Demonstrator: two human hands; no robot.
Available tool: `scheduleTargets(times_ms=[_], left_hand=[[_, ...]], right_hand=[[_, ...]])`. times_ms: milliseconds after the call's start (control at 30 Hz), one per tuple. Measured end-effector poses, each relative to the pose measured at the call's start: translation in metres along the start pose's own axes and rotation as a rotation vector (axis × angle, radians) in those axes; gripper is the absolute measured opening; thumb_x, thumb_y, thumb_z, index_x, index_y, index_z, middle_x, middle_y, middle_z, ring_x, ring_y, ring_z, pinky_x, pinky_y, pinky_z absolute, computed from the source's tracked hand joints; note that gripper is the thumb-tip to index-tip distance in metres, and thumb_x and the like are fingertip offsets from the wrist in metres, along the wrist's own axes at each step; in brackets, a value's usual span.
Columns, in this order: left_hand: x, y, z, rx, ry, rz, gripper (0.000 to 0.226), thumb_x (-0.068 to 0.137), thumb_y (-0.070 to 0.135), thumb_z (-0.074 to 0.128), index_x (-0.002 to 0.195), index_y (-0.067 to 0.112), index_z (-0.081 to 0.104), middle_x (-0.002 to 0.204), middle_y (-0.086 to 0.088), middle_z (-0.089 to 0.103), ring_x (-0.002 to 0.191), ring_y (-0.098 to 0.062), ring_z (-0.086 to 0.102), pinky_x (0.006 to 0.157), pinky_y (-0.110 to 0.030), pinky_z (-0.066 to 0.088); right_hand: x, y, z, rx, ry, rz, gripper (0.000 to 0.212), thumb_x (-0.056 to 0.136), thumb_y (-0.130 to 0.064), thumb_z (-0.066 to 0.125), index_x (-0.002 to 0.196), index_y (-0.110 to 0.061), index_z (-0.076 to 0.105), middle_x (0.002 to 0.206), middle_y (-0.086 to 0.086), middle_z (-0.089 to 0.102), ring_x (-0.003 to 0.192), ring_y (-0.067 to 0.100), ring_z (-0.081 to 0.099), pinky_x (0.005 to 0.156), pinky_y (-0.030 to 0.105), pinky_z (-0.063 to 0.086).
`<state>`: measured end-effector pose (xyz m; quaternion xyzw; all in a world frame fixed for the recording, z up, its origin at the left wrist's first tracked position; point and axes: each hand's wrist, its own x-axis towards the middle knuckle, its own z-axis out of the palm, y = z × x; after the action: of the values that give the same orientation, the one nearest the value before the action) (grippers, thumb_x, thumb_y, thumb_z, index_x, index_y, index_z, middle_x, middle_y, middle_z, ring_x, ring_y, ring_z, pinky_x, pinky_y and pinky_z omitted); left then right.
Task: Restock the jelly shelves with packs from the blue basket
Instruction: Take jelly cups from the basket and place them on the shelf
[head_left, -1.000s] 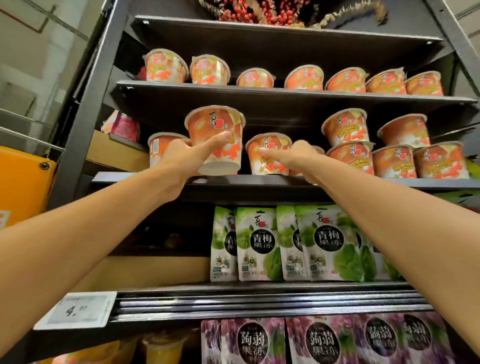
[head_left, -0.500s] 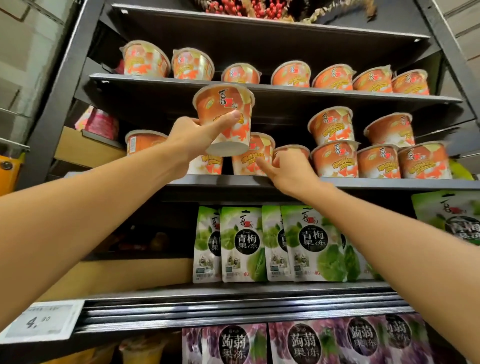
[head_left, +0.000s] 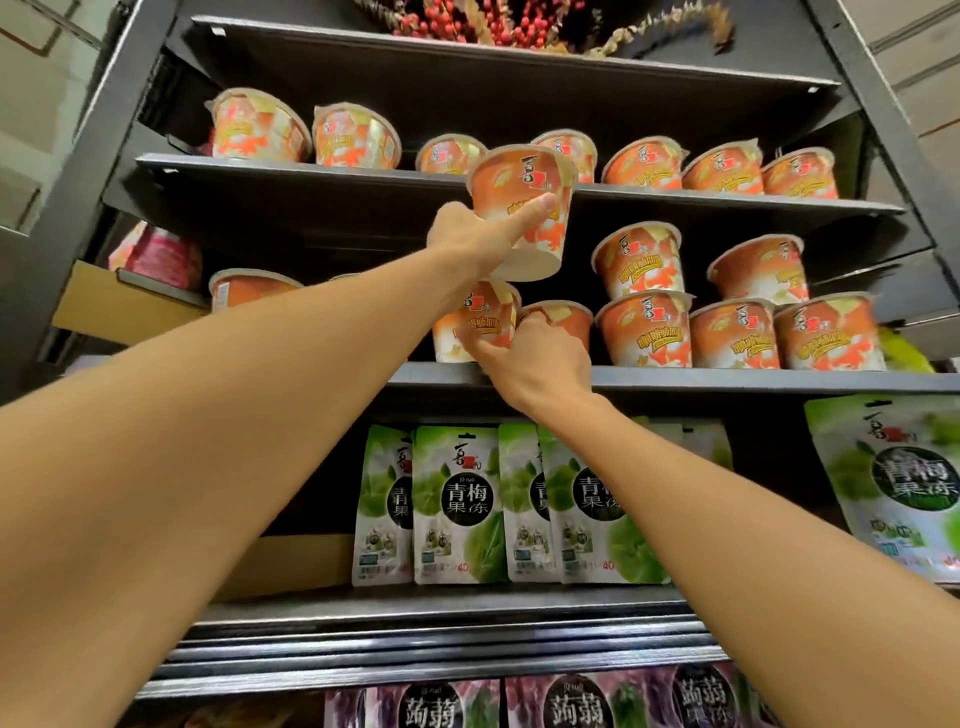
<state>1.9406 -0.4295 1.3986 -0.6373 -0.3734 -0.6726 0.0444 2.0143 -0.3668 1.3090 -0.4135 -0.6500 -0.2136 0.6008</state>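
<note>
Head cam, only view. Change vs 1 s ago: left hand (head_left: 465, 236) has lifted the held cup (head_left: 524, 197) from mid-shelf height, so its lid rim now overlaps the front edge of the upper shelf (head_left: 311, 169). Thumb lies across the cup's front, fingers are hidden behind, grasp looks firm. Right hand (head_left: 540, 364), earlier reaching w/ straight fingers, has now closed round the lower cup (head_left: 475, 325) at the front of the mid shelf (head_left: 753, 379), thumb low on its side. Held cup hangs just above lower cup; can't tell if they touch, left hand covers the gap.

My read: right hand steadies the base cup so the held one goes on top as a 2nd layer, like the stacked cups (head_left: 639, 262) to the right. It might instead be headed for the upper shelf. Placement not done yet. Blue basket not in frame.

Materials: cups = thin glossy plastic, tapered, wide flanged top w/ film lid, narrow white base. They look light, prob. dent if squeezed and tippy when stacked. Shelves = dark matte sheet metal w/ hard front lip. Below: green pouches (head_left: 457, 504) and purple pouches (head_left: 571, 706), flat soft film, upright in rows.
</note>
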Motion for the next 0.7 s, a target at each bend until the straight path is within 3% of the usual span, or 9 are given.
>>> scheduleTargets(times_ms=[100, 200, 300, 400, 500, 600, 700], left_hand=[[0.006, -0.003, 0.01, 0.07, -0.004, 0.027, 0.083, 0.067, 0.072, 0.072, 0.125, 0.015, 0.055, 0.115, -0.002, 0.063, 0.104, -0.017, 0.058, 0.08, -0.033, 0.043], [0.012, -0.008, 0.015, 0.107, 0.008, 0.027, 0.084, 0.068, 0.072, 0.071, 0.126, 0.013, 0.054, 0.113, -0.001, 0.061, 0.103, -0.017, 0.058, 0.079, -0.032, 0.043], [0.017, -0.015, 0.018, 0.153, 0.043, -0.006, 0.089, 0.067, 0.072, 0.072, 0.129, 0.013, 0.047, 0.106, -0.001, 0.054, 0.097, -0.018, 0.054, 0.078, -0.034, 0.044], [0.023, -0.022, 0.017, 0.216, 0.083, -0.039, 0.091, 0.066, 0.074, 0.07, 0.129, 0.013, 0.046, 0.097, -0.001, 0.051, 0.09, -0.019, 0.054, 0.072, -0.035, 0.044], [0.03, -0.028, 0.016, 0.316, 0.071, -0.043, 0.091, 0.067, 0.078, 0.065, 0.128, 0.013, 0.046, 0.093, -0.001, 0.055, 0.087, -0.02, 0.055, 0.07, -0.035, 0.044], [0.037, -0.032, 0.019, 0.432, 0.065, -0.085, 0.096, 0.069, 0.084, 0.055, 0.133, 0.014, 0.044, 0.12, -0.009, 0.06, 0.108, -0.029, 0.059, 0.1, -0.047, 0.042], [0.04, -0.032, 0.022, 0.806, 0.058, -0.078, 0.098, 0.073, 0.09, 0.035, 0.129, 0.011, 0.05, 0.124, -0.014, 0.059, 0.123, -0.039, 0.05, 0.113, -0.059, 0.017]], right_hand=[[-0.002, 0.0, 0.001, -0.003, -0.011, -0.006, 0.069, 0.086, -0.073, 0.043, 0.096, -0.008, 0.064, 0.091, 0.01, 0.068, 0.087, 0.032, 0.064, 0.065, 0.032, 0.039], [-0.005, 0.001, 0.002, 0.045, 0.0, -0.03, 0.061, 0.09, -0.066, 0.042, 0.094, -0.009, 0.061, 0.087, 0.009, 0.066, 0.084, 0.032, 0.062, 0.064, 0.033, 0.038], [-0.012, 0.017, -0.005, 0.026, 0.104, -0.077, 0.053, 0.095, -0.055, 0.035, 0.086, -0.009, 0.061, 0.078, 0.009, 0.058, 0.085, 0.031, 0.055, 0.068, 0.035, 0.036], [-0.021, 0.056, -0.013, -0.056, 0.199, -0.115, 0.044, 0.098, -0.037, 0.033, 0.069, -0.011, 0.055, 0.067, 0.004, 0.049, 0.085, 0.027, 0.049, 0.07, 0.034, 0.029], [-0.028, 0.072, -0.015, -0.028, 0.203, -0.184, 0.031, 0.097, -0.028, 0.035, 0.071, -0.016, 0.047, 0.069, -0.002, 0.049, 0.081, 0.022, 0.043, 0.072, 0.034, 0.028], [-0.028, 0.067, -0.012, 0.004, 0.229, -0.173, 0.027, 0.097, -0.027, 0.039, 0.072, -0.019, 0.043, 0.07, -0.003, 0.048, 0.08, 0.02, 0.041, 0.079, 0.038, 0.035], [-0.027, 0.07, -0.01, -0.005, 0.254, -0.18, 0.029, 0.097, -0.026, 0.04, 0.069, -0.018, 0.043, 0.069, -0.003, 0.047, 0.078, 0.02, 0.041, 0.074, 0.036, 0.029]])
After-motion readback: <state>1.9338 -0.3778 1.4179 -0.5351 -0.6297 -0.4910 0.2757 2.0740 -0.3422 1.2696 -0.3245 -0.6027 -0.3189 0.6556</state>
